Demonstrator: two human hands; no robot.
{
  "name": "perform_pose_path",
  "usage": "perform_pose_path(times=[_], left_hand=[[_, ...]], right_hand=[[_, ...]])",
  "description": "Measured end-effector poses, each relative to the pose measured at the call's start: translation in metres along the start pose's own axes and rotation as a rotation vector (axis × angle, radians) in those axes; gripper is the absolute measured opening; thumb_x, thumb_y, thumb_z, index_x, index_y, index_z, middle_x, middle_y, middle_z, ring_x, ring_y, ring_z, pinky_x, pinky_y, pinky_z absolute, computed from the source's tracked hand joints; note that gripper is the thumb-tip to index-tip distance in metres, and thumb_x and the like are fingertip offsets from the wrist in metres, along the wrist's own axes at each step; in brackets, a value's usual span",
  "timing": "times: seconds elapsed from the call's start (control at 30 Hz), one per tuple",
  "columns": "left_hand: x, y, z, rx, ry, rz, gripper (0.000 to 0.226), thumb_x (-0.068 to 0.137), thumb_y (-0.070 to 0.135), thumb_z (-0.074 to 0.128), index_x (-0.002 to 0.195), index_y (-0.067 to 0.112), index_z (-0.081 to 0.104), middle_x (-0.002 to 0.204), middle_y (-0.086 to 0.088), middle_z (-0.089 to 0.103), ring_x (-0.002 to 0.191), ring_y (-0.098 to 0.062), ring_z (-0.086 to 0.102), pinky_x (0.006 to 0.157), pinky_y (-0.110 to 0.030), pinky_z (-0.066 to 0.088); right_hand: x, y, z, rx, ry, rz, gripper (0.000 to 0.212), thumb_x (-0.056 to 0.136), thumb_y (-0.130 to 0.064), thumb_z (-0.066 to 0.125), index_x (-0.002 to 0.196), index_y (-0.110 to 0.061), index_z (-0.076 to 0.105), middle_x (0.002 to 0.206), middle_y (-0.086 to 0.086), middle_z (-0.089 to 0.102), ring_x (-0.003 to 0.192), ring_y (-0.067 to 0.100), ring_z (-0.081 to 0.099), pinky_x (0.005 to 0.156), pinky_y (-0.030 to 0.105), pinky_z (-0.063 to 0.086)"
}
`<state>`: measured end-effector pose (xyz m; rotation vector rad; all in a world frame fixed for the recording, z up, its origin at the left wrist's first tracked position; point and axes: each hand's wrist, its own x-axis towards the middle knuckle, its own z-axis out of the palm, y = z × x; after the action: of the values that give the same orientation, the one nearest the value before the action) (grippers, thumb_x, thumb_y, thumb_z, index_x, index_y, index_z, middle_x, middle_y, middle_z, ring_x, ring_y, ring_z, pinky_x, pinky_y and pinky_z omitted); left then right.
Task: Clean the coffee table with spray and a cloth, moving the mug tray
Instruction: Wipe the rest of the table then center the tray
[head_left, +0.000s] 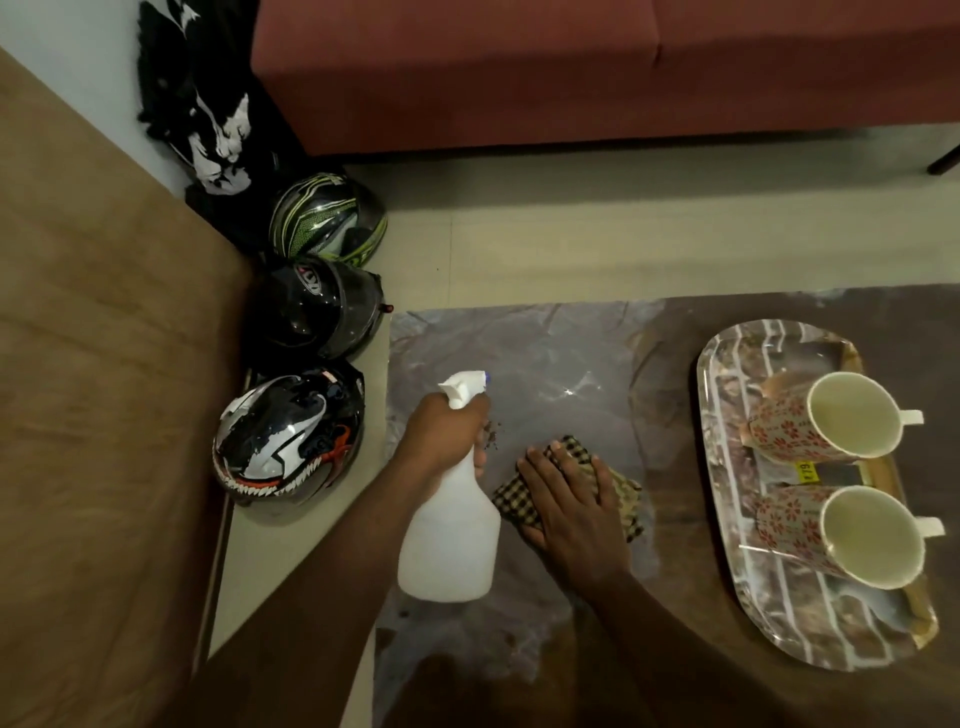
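Note:
My left hand (441, 434) grips the neck of a white spray bottle (451, 540), held above the left part of the coffee table (675, 649), its nozzle pointing right. My right hand (569, 506) lies flat, palm down, on a checked cloth (514, 499) that rests on the table top. A few dark crumbs (491, 436) lie just beyond the cloth. On the right part of the table sits an oval patterned tray (727, 364) carrying two floral mugs (826, 418), (852, 535), both empty with handles pointing right.
The table's left part has a shiny, crinkled surface (519, 343). Three motorcycle helmets (288, 434) stand on the floor left of the table. A red sofa (571, 67) runs along the back. A brown mattress (104, 364) fills the left side.

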<state>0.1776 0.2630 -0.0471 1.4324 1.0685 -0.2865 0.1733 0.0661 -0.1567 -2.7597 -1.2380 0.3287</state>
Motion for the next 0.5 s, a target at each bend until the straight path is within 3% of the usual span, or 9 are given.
perform_pose_path(times=[0.1,0.17,0.27,0.43,0.5], left_hand=[[-0.001,0.015,0.008,-0.011,-0.177,-0.096,0.032,0.096,0.035,0.057,0.080,0.007,0.060,0.063,-0.010,0.059,0.044,-0.019,0.051,0.042,-0.024,0.044],[0.002,0.023,0.012,-0.019,-0.148,-0.080,0.031,0.097,0.034,0.055,0.082,0.007,0.060,0.064,-0.011,0.060,0.044,-0.019,0.051,0.042,-0.023,0.043],[0.012,0.026,0.016,0.025,-0.003,-0.019,0.033,0.095,0.028,0.053,0.069,0.008,0.055,0.055,-0.009,0.053,0.035,-0.018,0.047,0.041,-0.023,0.042],[0.007,0.023,0.020,0.162,-0.134,-0.112,0.037,0.096,0.037,0.055,0.078,0.006,0.059,0.065,-0.013,0.062,0.038,-0.016,0.048,0.040,-0.021,0.042],[0.009,0.023,0.020,0.230,-0.082,-0.075,0.038,0.095,0.038,0.057,0.077,0.005,0.061,0.065,-0.012,0.066,0.037,-0.016,0.051,0.043,-0.023,0.043]], right_hand=[[0.000,0.000,-0.001,-0.005,0.005,-0.022,0.065,0.084,-0.056,0.040,0.140,-0.022,0.043,0.145,0.000,0.046,0.137,0.026,0.037,0.109,0.056,0.020],[0.001,0.000,0.001,-0.007,0.023,-0.036,0.065,0.084,-0.055,0.039,0.139,-0.022,0.044,0.146,0.000,0.045,0.137,0.025,0.036,0.110,0.056,0.018],[0.001,0.003,0.003,-0.008,0.055,-0.057,0.062,0.084,-0.055,0.041,0.137,-0.022,0.045,0.147,0.000,0.042,0.138,0.025,0.035,0.110,0.056,0.018],[-0.001,0.006,0.001,0.015,0.080,-0.118,0.054,0.087,-0.052,0.042,0.130,-0.021,0.051,0.149,0.002,0.039,0.139,0.025,0.031,0.111,0.055,0.016],[-0.002,0.008,0.001,0.008,0.092,-0.128,0.053,0.086,-0.051,0.043,0.130,-0.022,0.052,0.150,0.001,0.038,0.140,0.024,0.029,0.111,0.055,0.016]])
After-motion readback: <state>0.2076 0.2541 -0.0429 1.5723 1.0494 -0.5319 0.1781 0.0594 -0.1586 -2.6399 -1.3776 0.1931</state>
